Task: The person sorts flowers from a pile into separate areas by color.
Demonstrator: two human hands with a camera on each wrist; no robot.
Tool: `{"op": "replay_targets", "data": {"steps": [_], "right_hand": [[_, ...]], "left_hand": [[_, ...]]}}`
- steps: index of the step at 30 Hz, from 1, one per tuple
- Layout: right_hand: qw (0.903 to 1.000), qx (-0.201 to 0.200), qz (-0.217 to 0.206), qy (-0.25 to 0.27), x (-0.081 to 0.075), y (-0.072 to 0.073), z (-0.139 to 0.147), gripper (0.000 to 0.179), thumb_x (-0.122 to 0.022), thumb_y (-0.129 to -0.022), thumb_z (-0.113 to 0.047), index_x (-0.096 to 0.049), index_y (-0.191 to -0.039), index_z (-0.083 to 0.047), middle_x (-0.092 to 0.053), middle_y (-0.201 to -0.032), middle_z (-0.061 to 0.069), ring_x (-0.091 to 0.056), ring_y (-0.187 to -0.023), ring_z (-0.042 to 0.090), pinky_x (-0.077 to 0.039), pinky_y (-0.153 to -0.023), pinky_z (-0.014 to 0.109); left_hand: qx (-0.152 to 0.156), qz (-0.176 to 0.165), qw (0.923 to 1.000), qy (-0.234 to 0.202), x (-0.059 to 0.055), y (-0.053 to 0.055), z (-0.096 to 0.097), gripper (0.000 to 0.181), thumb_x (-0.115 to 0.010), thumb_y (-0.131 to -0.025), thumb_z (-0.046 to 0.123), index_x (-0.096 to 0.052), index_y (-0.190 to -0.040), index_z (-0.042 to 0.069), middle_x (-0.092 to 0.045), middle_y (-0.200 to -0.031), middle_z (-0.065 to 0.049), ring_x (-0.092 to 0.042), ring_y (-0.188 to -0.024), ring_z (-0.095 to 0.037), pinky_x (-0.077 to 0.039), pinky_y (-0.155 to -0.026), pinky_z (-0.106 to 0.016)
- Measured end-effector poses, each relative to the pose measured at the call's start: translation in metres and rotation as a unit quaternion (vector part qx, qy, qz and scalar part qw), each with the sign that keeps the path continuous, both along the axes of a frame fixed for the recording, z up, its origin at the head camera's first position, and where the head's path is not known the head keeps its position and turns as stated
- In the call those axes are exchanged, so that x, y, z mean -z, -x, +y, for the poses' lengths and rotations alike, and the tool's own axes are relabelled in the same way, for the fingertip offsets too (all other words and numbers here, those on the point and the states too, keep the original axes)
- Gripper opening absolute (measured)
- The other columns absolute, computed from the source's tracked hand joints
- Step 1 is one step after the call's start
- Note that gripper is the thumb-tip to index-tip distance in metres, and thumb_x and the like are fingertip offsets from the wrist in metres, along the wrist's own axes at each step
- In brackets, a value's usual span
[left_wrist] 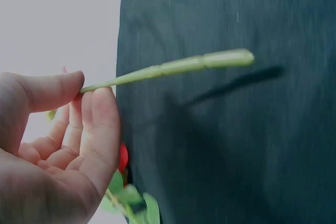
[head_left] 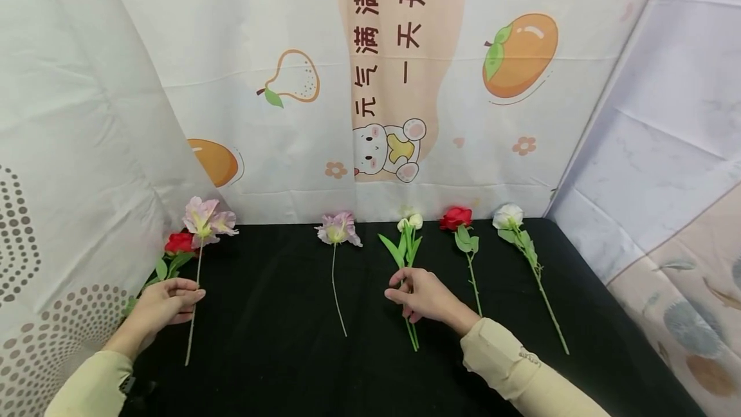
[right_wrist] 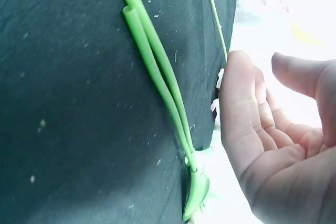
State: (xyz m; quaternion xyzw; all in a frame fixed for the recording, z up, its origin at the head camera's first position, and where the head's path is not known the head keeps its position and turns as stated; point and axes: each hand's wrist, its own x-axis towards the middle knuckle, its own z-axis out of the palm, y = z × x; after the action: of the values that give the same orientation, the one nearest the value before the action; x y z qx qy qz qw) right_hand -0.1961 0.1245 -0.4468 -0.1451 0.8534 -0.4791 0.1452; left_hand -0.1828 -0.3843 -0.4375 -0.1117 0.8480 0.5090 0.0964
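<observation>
At the left, my left hand (head_left: 164, 304) pinches the thin stem of a pale purple artificial flower (head_left: 202, 219) between thumb and fingers. Its green stem end (left_wrist: 210, 60) points away from the hand in the left wrist view, casting a shadow on the cloth. Over the stems of the white tulips (head_left: 410, 222) hovers my right hand (head_left: 425, 298). The right wrist view shows that hand (right_wrist: 278, 135) with its thumb and fingers apart and nothing between them. The paired tulip stems (right_wrist: 163, 82) lie on the cloth beside it.
A second purple flower (head_left: 338, 229), a red rose (head_left: 456, 217) and a white rose (head_left: 509, 216) lie in a row on the black cloth (head_left: 278, 365). Another red rose (head_left: 179, 243) lies by the left hand. Printed curtains (head_left: 278, 147) hang around the table.
</observation>
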Motion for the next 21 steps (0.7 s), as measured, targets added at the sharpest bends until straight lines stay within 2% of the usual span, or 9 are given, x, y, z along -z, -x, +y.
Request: {"op": "replay_targets", "data": {"steps": [5, 10, 17, 21], "right_hand": [[0.9994, -0.016, -0.012, 0.029, -0.003, -0.005, -0.009, 0.026, -0.070, -0.099, -0.027, -0.063, -0.112, -0.006, -0.070, -0.085, 0.018, -0.068, -0.064, 0.031, -0.059, -0.053, 0.039], [0.9971, -0.039, -0.029, 0.058, -0.006, -0.011, -0.019, 0.026, -0.069, -0.099, -0.028, -0.063, -0.113, -0.007, -0.070, -0.090, 0.021, -0.069, -0.067, 0.030, -0.059, -0.054, 0.039], [0.9938, -0.068, -0.037, 0.080, -0.009, -0.016, -0.033, 0.031, -0.069, -0.099, -0.024, -0.064, -0.118, 0.000, -0.071, -0.094, 0.021, -0.071, -0.075, 0.036, -0.060, -0.056, 0.038], [0.9918, -0.085, -0.044, 0.085, -0.010, -0.016, -0.043, 0.030, -0.069, -0.099, -0.022, -0.065, -0.118, 0.001, -0.072, -0.096, 0.021, -0.073, -0.076, 0.032, -0.060, -0.056, 0.037]], "left_hand": [[0.003, 0.021, 0.9996, -0.019, -0.001, -0.004, 0.025, 0.046, -0.073, -0.097, 0.031, -0.053, -0.120, -0.004, -0.065, -0.101, -0.012, -0.066, -0.086, -0.023, -0.061, -0.074, -0.034], [0.017, 0.051, 0.9976, -0.043, -0.003, -0.007, 0.050, 0.041, -0.072, -0.097, 0.028, -0.052, -0.117, -0.002, -0.064, -0.101, -0.014, -0.066, -0.083, -0.021, -0.061, -0.074, -0.033], [0.035, 0.078, 0.9926, -0.086, -0.004, -0.005, 0.085, 0.040, -0.075, -0.095, 0.022, -0.052, -0.117, -0.003, -0.064, -0.099, -0.016, -0.065, -0.079, -0.019, -0.061, -0.074, -0.035], [0.051, 0.085, 0.9887, -0.112, -0.005, 0.000, 0.109, 0.043, -0.076, -0.094, 0.022, -0.052, -0.118, -0.004, -0.064, -0.097, -0.013, -0.065, -0.080, -0.019, -0.061, -0.074, -0.035]]}}
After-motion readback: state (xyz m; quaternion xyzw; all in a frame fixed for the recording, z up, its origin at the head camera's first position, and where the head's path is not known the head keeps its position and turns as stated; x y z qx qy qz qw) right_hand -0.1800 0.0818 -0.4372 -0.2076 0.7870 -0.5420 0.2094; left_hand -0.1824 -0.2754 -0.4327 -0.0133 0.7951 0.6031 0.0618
